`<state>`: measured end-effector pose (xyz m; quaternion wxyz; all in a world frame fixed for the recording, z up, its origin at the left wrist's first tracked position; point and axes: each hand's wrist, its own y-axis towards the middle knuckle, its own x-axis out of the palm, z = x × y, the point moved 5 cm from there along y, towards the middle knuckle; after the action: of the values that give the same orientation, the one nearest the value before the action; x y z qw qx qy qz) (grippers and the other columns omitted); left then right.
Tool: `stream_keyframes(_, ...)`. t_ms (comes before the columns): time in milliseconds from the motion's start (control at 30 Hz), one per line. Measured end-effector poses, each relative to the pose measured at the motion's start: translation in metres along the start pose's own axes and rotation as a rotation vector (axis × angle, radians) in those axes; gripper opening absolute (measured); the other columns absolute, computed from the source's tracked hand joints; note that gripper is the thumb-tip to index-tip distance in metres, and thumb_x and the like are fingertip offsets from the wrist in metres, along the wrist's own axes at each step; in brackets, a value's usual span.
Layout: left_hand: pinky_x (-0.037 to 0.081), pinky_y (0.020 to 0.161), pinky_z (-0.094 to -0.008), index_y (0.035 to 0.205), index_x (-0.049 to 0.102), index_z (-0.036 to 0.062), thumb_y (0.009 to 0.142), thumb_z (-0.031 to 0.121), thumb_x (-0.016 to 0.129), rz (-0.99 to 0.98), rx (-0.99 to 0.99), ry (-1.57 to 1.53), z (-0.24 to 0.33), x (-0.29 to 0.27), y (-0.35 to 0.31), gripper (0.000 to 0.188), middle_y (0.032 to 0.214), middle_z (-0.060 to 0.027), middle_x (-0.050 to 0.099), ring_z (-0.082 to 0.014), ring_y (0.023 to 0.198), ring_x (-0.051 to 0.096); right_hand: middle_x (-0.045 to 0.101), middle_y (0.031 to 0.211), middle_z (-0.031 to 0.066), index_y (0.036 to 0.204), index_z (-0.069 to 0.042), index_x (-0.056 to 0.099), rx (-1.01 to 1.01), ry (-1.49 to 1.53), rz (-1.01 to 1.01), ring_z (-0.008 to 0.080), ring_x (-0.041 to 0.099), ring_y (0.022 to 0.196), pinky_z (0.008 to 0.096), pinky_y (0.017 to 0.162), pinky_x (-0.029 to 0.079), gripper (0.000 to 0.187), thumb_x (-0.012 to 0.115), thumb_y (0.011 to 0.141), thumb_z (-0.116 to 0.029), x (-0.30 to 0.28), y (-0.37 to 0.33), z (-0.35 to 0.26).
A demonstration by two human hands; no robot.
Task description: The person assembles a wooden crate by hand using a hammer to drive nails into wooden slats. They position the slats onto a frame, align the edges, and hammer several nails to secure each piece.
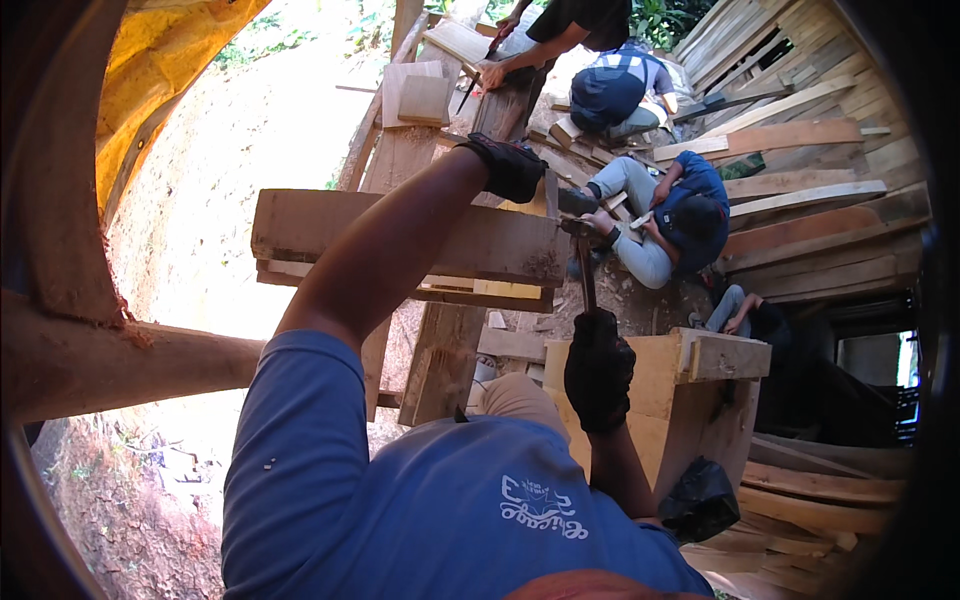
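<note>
My right hand (600, 370), in a dark glove, is wrapped round the handle of a hammer (588, 285). The hammer points away from me, its head beside the right end of a thick wooden board (410, 235). Across the board reaches my left arm. My left hand (507, 168), also gloved, is closed just beyond the board's far edge, next to a pale upright piece of wood (549, 192). Its fingertips and whatever they grip are hidden. Under the thick board lies another, thinner board (480, 297).
A large pale timber block (625, 400) stands right of my legs, with a black plastic bag (700, 495) beside it. Stacked planks (800, 240) line the right side. Several people sit or work ahead; one holds a long dark tool (468, 92). A round log (180, 370) crosses at left.
</note>
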<state>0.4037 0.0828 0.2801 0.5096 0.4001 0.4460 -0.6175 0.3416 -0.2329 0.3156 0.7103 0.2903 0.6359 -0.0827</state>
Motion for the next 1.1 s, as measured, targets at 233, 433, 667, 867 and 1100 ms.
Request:
stream_keyframes(233,0.057,0.081,-0.0500,0.117,0.067,0.0005,0.085,0.014,0.063,0.038,0.053,-0.001,0.000,0.003,0.005,0.036,0.100,-0.0218,0.074,-0.0396,0.093,0.073,0.068,0.085,0.0108,0.110,-0.006,0.065,0.295,0.377,0.343,0.0325,0.070,0.072,0.0423,0.062,0.053,0.016,0.056,0.106,-0.019,-0.029,-0.025,0.012)
stream_keyframes(433,0.057,0.081,-0.0487,0.116,0.067,0.0014,0.085,0.014,0.064,-0.061,-0.052,0.033,-0.003,0.002,-0.004,0.033,0.101,-0.0203,0.074,-0.0377,0.094,0.073,0.064,0.079,0.0103,0.108,-0.006,0.063,0.087,0.263,0.202,0.0361,0.067,0.068,0.0454,0.057,0.048,0.012,0.054,0.107,-0.013,-0.019,0.002,0.008)
stream_keyframes(667,0.057,0.083,-0.0494,0.119,0.066,0.0004,0.084,0.013,0.063,0.024,0.026,-0.008,-0.002,0.005,0.004,0.037,0.101,-0.0214,0.074,-0.0394,0.096,0.073,0.066,0.077,0.0108,0.110,-0.003,0.063,-0.011,0.003,0.104,0.0323,0.068,0.068,0.0428,0.057,0.049,0.017,0.052,0.109,-0.017,0.000,-0.006,0.006)
stream_keyframes(867,0.057,0.084,-0.0498,0.122,0.065,0.0006,0.085,0.014,0.063,-0.017,-0.015,-0.017,-0.002,0.002,0.000,0.039,0.102,-0.0227,0.074,-0.0403,0.097,0.073,0.062,0.092,0.0083,0.109,-0.007,0.063,0.313,0.417,0.234,0.0273,0.066,0.071,0.0433,0.061,0.050,0.013,0.056,0.105,-0.017,-0.033,-0.019,0.012)
stream_keyframes(1100,0.057,0.083,-0.0502,0.123,0.065,0.0006,0.086,0.014,0.061,-0.053,-0.043,-0.012,-0.002,-0.004,-0.003,0.039,0.105,-0.0221,0.074,-0.0395,0.097,0.074,0.067,0.084,0.0090,0.110,-0.004,0.061,0.040,0.199,0.131,0.0249,0.067,0.065,0.0383,0.056,0.049,0.013,0.056,0.108,-0.015,-0.014,-0.003,0.007)
